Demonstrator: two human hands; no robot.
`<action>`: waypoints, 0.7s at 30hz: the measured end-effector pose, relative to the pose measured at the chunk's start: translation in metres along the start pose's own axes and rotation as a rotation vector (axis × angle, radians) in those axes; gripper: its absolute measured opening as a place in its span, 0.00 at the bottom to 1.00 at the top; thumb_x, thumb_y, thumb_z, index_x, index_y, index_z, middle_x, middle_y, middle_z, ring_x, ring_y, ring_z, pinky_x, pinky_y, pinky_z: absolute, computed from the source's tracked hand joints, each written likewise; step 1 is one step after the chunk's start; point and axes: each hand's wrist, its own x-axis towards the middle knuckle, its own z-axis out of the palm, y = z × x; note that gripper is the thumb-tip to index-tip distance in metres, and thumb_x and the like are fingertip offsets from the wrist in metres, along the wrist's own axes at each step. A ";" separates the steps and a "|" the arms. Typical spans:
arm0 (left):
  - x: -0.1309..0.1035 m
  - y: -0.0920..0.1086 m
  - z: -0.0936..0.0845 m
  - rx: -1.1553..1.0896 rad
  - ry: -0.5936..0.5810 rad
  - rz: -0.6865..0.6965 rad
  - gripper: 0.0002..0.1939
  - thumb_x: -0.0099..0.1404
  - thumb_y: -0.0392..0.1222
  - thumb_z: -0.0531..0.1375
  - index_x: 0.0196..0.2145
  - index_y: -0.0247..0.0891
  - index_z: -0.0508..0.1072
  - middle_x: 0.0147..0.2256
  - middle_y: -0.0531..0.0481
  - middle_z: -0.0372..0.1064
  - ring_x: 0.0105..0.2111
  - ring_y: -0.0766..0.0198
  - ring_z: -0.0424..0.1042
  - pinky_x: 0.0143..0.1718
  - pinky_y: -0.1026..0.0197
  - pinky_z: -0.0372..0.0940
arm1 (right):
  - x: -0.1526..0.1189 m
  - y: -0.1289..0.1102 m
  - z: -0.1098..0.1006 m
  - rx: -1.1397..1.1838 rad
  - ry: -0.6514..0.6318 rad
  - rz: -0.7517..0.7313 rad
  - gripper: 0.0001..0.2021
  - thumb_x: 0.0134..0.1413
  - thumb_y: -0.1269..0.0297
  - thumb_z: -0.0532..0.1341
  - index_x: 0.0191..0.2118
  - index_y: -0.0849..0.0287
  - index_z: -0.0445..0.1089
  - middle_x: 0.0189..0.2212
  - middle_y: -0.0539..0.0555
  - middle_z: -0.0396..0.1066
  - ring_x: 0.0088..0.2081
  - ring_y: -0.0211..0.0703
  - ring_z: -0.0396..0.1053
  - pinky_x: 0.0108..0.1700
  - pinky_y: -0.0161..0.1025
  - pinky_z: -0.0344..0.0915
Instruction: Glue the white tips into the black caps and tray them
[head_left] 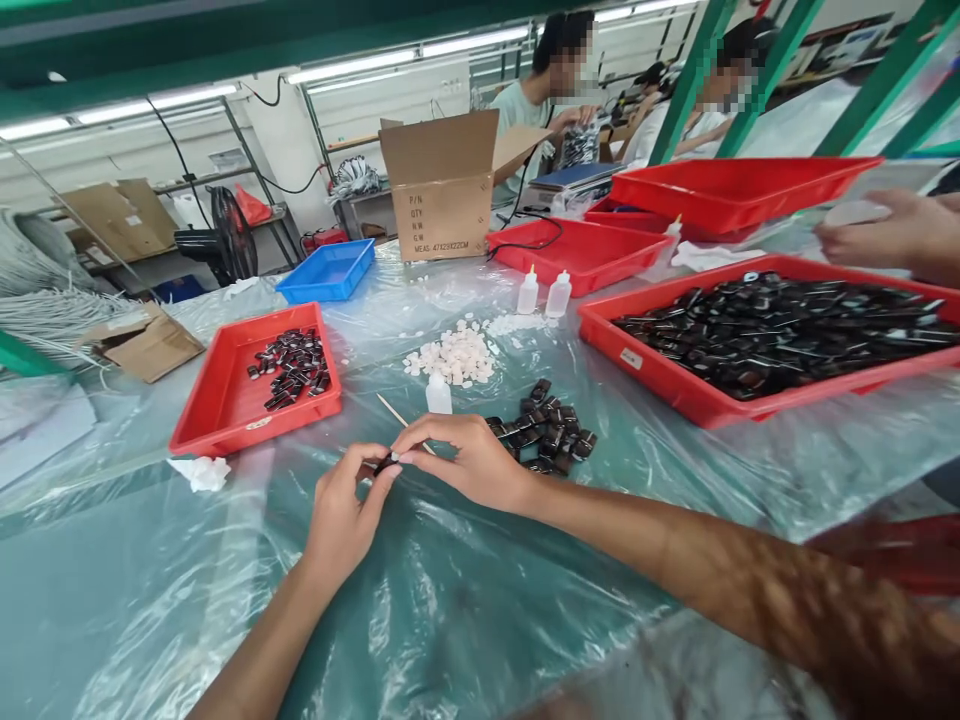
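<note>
My left hand (349, 505) pinches a small black part (385, 464) between thumb and fingers, above the plastic-covered table (420, 600). From the right, my right hand (465, 460) meets it, its thumb and forefinger closed on a tiny whitish piece (395, 456) at the part's end. Just behind my hands stand a small white bottle (439, 394) and a thin wooden stick (391, 408), partly covered by my right hand. A pile of black parts (551, 430) lies to the right of my right hand, and a heap of pale pieces (454, 354) lies farther back.
Red trays of black parts stand at left (180, 432) and right (637, 368). Behind are two dropper bottles (527, 295), a blue tray (326, 290), a cardboard box (442, 215) and more red trays. Another person's hand (862, 232) is at the right edge.
</note>
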 end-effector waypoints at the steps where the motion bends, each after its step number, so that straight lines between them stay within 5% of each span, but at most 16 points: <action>1: -0.001 0.002 0.000 -0.011 0.001 0.000 0.03 0.72 0.47 0.64 0.41 0.48 0.76 0.36 0.51 0.84 0.33 0.57 0.83 0.39 0.55 0.77 | -0.001 0.000 0.001 -0.007 0.002 -0.010 0.13 0.72 0.51 0.65 0.41 0.53 0.81 0.42 0.56 0.84 0.43 0.47 0.81 0.52 0.46 0.78; 8: -0.006 0.013 0.006 -0.218 -0.025 -0.083 0.05 0.72 0.46 0.64 0.37 0.47 0.74 0.28 0.56 0.76 0.25 0.62 0.75 0.31 0.58 0.72 | -0.001 -0.003 -0.001 -0.002 -0.005 -0.023 0.13 0.71 0.51 0.67 0.39 0.54 0.81 0.36 0.53 0.80 0.37 0.42 0.79 0.43 0.41 0.76; 21: -0.011 0.018 0.008 -0.371 -0.023 -0.166 0.11 0.72 0.52 0.65 0.35 0.46 0.74 0.26 0.55 0.70 0.25 0.62 0.71 0.30 0.57 0.70 | 0.003 -0.016 -0.009 0.027 -0.153 -0.121 0.11 0.73 0.59 0.64 0.38 0.55 0.81 0.38 0.54 0.80 0.41 0.41 0.79 0.46 0.41 0.77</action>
